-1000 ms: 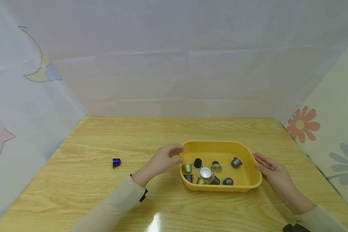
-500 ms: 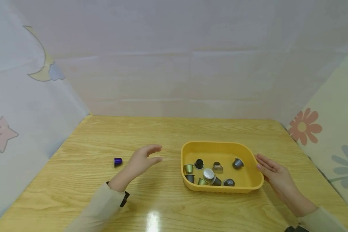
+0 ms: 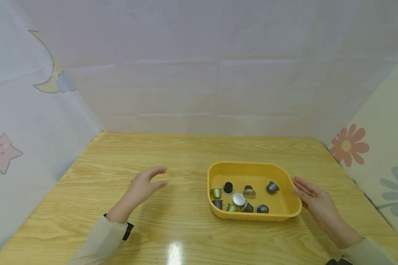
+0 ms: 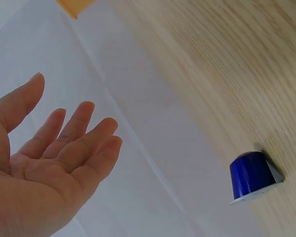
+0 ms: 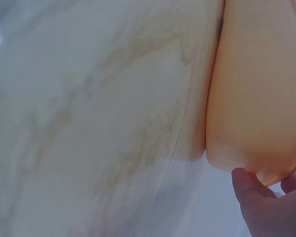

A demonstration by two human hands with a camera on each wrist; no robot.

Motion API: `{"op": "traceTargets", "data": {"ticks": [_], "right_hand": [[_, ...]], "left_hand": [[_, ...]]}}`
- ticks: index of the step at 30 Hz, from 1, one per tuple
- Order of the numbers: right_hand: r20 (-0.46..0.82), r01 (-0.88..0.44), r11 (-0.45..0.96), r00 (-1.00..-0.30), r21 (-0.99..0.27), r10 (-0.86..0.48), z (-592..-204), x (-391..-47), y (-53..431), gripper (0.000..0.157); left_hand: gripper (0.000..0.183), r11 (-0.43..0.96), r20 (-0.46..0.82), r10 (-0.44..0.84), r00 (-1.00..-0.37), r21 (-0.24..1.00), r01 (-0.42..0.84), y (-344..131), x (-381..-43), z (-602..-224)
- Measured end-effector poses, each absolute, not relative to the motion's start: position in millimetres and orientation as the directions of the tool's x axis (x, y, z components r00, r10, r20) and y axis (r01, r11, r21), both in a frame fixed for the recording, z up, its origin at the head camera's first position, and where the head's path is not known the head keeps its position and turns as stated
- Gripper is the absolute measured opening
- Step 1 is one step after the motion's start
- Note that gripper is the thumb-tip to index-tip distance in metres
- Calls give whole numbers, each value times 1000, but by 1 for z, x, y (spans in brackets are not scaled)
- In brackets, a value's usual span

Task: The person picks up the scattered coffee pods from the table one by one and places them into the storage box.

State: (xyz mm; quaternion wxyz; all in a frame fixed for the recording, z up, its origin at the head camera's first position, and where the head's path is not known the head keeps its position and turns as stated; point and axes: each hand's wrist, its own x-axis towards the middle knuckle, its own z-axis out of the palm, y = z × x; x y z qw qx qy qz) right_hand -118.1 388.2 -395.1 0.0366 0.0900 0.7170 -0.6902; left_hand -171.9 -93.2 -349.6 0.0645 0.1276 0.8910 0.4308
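Observation:
My left hand (image 3: 140, 187) hovers over the left half of the table, fingers spread apart from the thumb, holding nothing. Near it, a blue coffee capsule (image 4: 250, 174) lies on the wood in the left wrist view; in the head view the hand covers nearly all of it. At the right end of a yellow plastic bin (image 3: 252, 217), my right hand (image 3: 320, 206) rests its extended fingers and thumb against the outside wall and rim. Several coffee capsules lie in the bin, among them a black one (image 3: 228, 187), a green one (image 3: 216, 193) and a grey one (image 3: 272, 187).
The wooden table (image 3: 172, 154) carries the bin right of centre. A pale sheet (image 3: 185, 92) stands behind the table, and patterned sheets flank it on both sides.
My left hand has moved left, away from the bin, and now hides the blue capsule in the head view. My right hand and the bin stay in place.

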Motion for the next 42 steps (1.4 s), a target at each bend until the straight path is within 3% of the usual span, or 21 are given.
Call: {"op": "traceTargets", "data": {"ticks": [10, 17, 24, 31, 42], "right_hand": [[-169, 173, 44, -982, -984, 80, -395, -117, 387, 73], [-159, 161, 24, -984, -987, 82, -395, -116, 387, 57], [-166, 168, 23, -982, -985, 87, -394, -118, 387, 68], [-107, 105, -39, -992, -994, 72, -398, -117, 388, 29], [-130, 128, -31, -988, -991, 84, -395, -117, 387, 26]], "left_hand": [[51, 663, 41, 272, -961, 716, 218, -123, -175, -355], [60, 666, 8, 279, -960, 718, 200, -139, -177, -360], [64, 695, -43, 285, -957, 697, 176, -149, -178, -364], [68, 724, -70, 279, -958, 670, 162, -163, -184, -370], [67, 728, -106, 316, -943, 664, 169, -185, -189, -369]]}}
